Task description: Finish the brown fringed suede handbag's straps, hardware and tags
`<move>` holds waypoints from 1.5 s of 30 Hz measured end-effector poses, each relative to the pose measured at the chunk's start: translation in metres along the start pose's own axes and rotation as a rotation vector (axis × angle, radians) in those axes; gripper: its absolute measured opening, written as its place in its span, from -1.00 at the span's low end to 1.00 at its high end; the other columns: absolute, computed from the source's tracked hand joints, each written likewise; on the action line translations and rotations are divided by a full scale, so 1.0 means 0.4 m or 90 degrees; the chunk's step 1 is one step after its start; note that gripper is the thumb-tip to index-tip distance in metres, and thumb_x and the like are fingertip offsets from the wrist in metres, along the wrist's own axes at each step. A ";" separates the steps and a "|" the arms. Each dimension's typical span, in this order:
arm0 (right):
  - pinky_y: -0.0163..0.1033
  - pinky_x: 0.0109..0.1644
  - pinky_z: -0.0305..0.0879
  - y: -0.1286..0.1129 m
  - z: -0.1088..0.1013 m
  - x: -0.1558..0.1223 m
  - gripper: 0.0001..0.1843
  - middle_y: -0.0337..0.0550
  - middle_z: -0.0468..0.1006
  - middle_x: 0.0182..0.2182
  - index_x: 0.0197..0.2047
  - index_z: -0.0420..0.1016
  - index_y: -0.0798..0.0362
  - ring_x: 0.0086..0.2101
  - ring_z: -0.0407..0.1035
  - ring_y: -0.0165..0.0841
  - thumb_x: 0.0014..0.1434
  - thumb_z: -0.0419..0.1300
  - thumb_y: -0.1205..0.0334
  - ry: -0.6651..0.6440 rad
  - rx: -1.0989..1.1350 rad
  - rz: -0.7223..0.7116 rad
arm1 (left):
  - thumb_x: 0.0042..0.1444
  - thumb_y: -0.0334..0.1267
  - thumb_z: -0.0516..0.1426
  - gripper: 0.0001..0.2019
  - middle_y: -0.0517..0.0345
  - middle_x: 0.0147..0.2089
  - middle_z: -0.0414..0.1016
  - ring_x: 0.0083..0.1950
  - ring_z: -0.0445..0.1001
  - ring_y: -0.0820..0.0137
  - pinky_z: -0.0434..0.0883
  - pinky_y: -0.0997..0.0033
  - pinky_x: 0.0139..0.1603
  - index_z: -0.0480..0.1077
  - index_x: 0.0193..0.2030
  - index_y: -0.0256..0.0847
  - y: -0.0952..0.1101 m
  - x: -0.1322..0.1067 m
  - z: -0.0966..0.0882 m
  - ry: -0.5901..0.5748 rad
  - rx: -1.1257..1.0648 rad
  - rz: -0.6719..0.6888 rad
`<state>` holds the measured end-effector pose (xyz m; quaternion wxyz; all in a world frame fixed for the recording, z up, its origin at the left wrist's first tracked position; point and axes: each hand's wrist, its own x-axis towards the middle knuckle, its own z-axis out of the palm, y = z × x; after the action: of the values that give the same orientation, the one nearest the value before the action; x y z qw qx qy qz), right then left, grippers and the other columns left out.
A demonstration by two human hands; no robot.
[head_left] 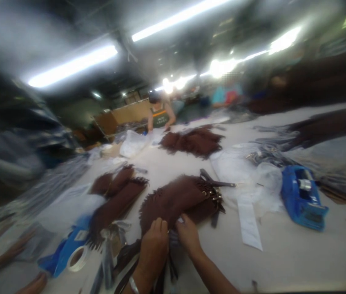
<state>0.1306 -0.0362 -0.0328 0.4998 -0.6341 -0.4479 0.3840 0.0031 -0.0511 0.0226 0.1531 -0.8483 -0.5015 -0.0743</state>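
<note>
Left hand (156,245) and right hand (189,237) are positioned side by side at the near edge of the brown fringed bag (173,200). The fingers of both are drawn together on that edge; blur hides which layer is pinched. The bag lies on the table (283,261), directly beyond both hands. Its long axis runs crosswise, right end set slightly farther away. Metal rings (205,193) at that end are nearer the right hand; the left hand is nearer the opposite end. Right of the bag lies a white strip (248,222); farther right of it stands a blue tape dispenser (291,200). Left of the bag, apart, lies a brown fringed bundle (119,204). Beyond the bag, well apart, lies a brown pile (191,141).
</note>
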 end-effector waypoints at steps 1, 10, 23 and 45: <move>-0.24 -0.05 0.27 0.002 0.016 -0.005 -0.62 -0.06 0.60 -0.16 -0.04 0.45 0.04 -0.14 0.46 -0.22 0.11 -0.03 0.23 0.023 0.008 0.014 | 0.15 -0.50 0.02 -0.85 0.03 -0.14 0.34 -0.09 0.35 0.21 0.37 0.28 -0.15 0.27 -0.18 -0.22 0.007 -0.005 0.005 0.008 -0.002 -0.006; -0.16 -0.02 0.34 -0.032 -0.033 -0.064 -0.22 -0.14 0.56 -0.13 0.22 0.18 -0.01 -0.11 0.45 -0.21 -0.13 0.24 0.30 -0.250 0.412 0.066 | 0.04 -0.58 0.01 -0.75 0.07 -0.14 0.30 -0.08 0.33 0.26 0.31 0.30 -0.05 0.24 -0.20 -0.18 -0.024 0.020 -0.026 -0.041 -0.133 -0.051; -0.25 -0.20 0.37 0.017 -0.009 -0.059 -0.37 -0.15 0.58 -0.23 0.17 0.17 0.02 -0.26 0.48 -0.27 -0.01 0.12 0.41 -0.099 0.141 -0.042 | 0.04 -0.56 -0.03 -0.78 0.07 -0.19 0.30 -0.12 0.34 0.26 0.30 0.31 -0.10 0.21 -0.26 -0.15 0.011 0.014 -0.016 -0.090 -0.195 -0.017; -0.23 -0.16 0.28 0.032 -0.075 0.009 -0.55 -0.09 0.57 -0.18 0.11 0.16 0.05 -0.14 0.48 -0.22 0.15 0.09 0.26 0.031 -0.232 -0.056 | 0.32 -0.27 -0.09 -0.51 0.14 0.43 0.03 0.44 -0.09 0.22 -0.01 -0.08 0.39 0.01 0.37 0.06 -0.057 0.188 0.082 -0.124 -0.224 0.200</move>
<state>0.1620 -0.0428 -0.0392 0.4041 -0.7030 -0.5249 0.2587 0.0187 0.0325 0.0172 -0.0362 -0.9324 -0.3557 -0.0533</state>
